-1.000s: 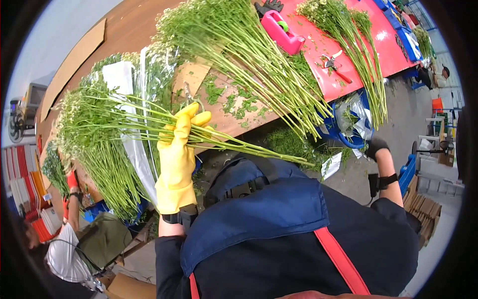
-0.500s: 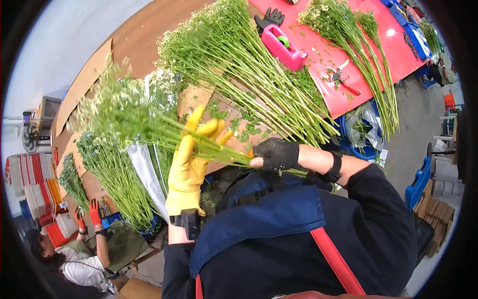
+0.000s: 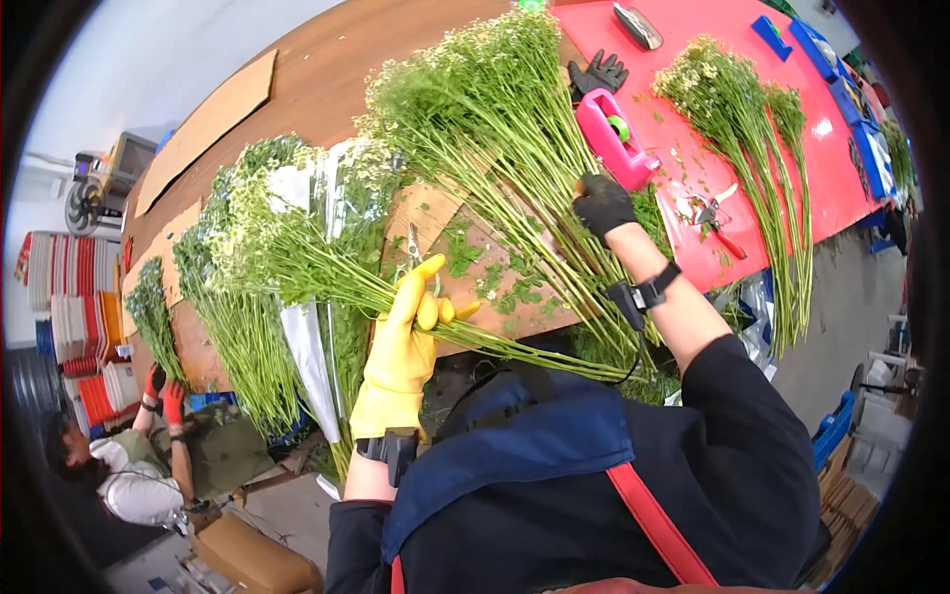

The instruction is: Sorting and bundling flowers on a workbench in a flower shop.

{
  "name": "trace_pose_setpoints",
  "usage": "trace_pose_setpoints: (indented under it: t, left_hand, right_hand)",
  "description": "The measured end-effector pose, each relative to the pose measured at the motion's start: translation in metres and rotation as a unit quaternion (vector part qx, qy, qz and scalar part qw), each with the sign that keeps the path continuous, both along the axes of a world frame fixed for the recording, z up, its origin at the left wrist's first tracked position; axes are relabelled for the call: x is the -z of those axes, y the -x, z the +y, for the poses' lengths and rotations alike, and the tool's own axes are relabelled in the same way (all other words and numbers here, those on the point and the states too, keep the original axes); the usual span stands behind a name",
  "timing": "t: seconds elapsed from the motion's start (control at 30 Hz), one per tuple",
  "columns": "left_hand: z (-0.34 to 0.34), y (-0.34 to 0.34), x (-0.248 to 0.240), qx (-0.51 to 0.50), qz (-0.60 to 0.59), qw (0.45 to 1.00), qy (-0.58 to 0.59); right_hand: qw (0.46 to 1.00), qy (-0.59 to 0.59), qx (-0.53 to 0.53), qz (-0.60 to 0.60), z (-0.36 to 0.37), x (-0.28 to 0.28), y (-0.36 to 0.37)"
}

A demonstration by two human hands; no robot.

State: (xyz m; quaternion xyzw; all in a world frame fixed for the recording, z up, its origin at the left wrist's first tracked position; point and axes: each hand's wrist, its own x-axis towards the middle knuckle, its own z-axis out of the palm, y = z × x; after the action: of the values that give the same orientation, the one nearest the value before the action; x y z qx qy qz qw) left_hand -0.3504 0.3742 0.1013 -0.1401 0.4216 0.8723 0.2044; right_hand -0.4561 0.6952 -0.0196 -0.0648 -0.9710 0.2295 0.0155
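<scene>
Head: held bunch (image 3: 341, 281) aslant, blooms (image 3: 240, 230) upper-left

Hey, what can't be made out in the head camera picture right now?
All in the head view:
Stems within the left hand: its yellow-gloved grip hides how many.
Right hand: its own back hides whether it grips anything.
Green thing: cut off by the top edge.

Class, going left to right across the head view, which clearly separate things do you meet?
Dark fan, co-worker's red-gloved hands, left hand in a yellow glove, right hand in a black glove, red-handled pruning shears, blue crate.
</scene>
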Motion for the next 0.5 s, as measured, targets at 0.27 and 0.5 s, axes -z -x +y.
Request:
trace_pose_setpoints:
  t: [0.27,0.5]
  left_hand:
    - [0.002,-0.008,0.005,-0.050,-0.045,0.998,-0.004]
    - [0.007,-0.015,0.009,0.033,-0.001,0.995,-0.094]
  right_hand:
    - [0.968,0.079,-0.002,0.236,0.036,-0.178,-0.026]
    - [0.974,0.140,-0.023,0.180,0.007,-0.188,-0.086]
